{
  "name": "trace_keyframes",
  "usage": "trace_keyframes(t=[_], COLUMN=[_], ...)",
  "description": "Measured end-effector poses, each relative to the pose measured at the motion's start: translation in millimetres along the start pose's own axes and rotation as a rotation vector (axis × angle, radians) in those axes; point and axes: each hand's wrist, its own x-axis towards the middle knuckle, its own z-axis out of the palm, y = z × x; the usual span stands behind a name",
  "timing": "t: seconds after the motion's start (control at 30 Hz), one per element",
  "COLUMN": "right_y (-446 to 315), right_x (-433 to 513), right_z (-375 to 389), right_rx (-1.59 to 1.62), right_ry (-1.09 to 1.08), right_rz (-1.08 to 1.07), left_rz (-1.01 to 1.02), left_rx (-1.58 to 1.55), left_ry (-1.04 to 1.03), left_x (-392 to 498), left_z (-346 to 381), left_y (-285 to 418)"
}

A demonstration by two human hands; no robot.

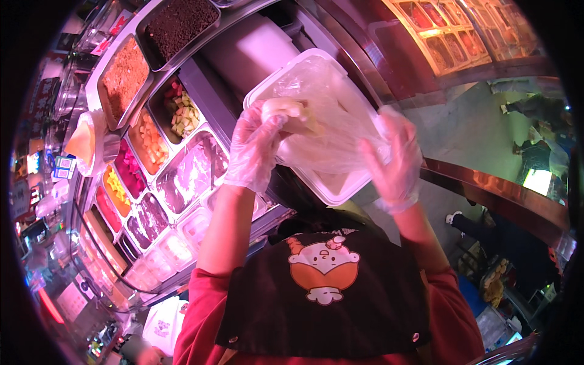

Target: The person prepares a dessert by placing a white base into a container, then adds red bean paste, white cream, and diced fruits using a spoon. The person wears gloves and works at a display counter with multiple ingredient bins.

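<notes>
Both my hands wear clear plastic gloves. In my left hand (258, 141) is a soft, pale yellowish folded piece, perhaps a thin wrapper, pinched between thumb and fingers. It is over the left side of a white plastic tub (335, 194), which is lined with clear plastic film (337, 146). My right hand (394, 157) is at the tub's right side with its fingers spread, slightly blurred, beside the film. Whether its fingertips touch the film is unclear.
Left of the tub, a counter holds metal pans of diced fruit (185, 114), orange cubes (153, 146), brown crumbs (125, 77) and dark crumbs (182, 27). Clear plastic containers (175, 251) line its near edge. A brown rail (492, 187) runs at right; people stand beyond it.
</notes>
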Motion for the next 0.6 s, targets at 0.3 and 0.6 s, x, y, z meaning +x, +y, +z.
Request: trace_keyframes(t=[0.3, 0.6], right_y=[-29.7, -4.2], right_x=[18.4, 19.1], right_z=[73.5, 45.6], right_rx=[0.758, 1.564], right_ry=[-0.138, -0.277], right_rz=[0.135, 0.787], left_rz=[0.024, -0.283], left_rx=[0.195, -0.233], left_ry=[-0.141, -0.273], left_x=[0.2, 9.3], left_z=[22.0, 4.3], left_y=[-29.2, -15.7])
